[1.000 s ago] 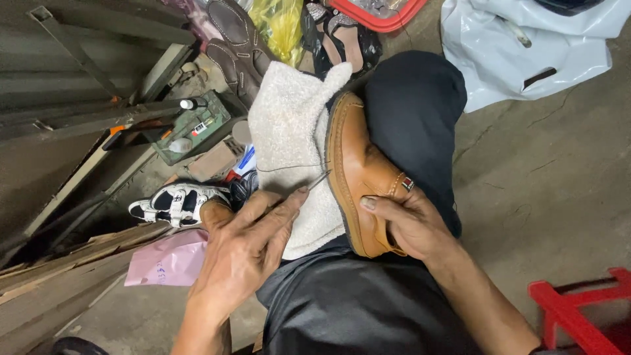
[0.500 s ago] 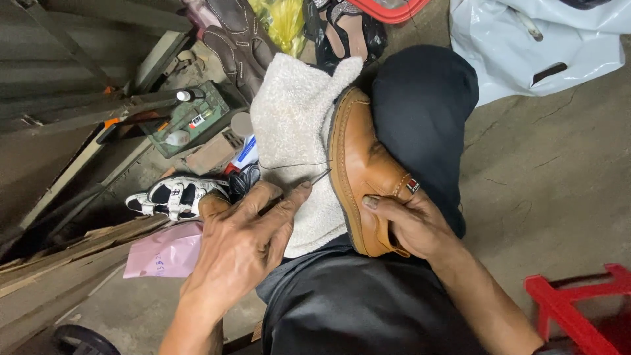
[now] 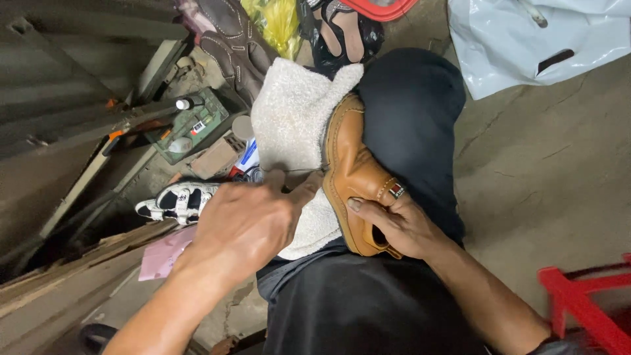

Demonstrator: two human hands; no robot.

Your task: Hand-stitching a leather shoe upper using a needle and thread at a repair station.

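- On the person's lap, across a dark-trousered knee point(image 3: 411, 125), lies a tan leather shoe point(image 3: 351, 174) on its side, toe pointing away from the body — the landmark for everything else.
- Left of the shoe, touching its sole edge, a cream fleecy cloth point(image 3: 289, 118) pads the thigh and runs under the shoe's near half.
- Beyond the shoe's toe sit a brown boot point(image 3: 233, 46) and a dark sandal point(image 3: 348, 33); further left of the shoe, on the floor, lie a green tray of small tools point(image 3: 190, 125) and a black-and-white sandal point(image 3: 174, 200).
- Right of the shoe, well apart, lies a pale plastic bag point(image 3: 526, 39); nearer the body on that side stands a red frame point(image 3: 582, 302).
- The right hand point(image 3: 401, 227) is curled over the shoe's heel end, thumb pressed on the upper beside the small buckle — gripping it firmly.
- The left hand point(image 3: 246, 220) is mostly closed, fingertips pinched together at the sole seam; whether they hold a thin tool or thread I cannot tell.
- To work this seam well, I judge the right hand should keep the shoe braced against the knee while the left hand moves in short, controlled strokes along the edge.
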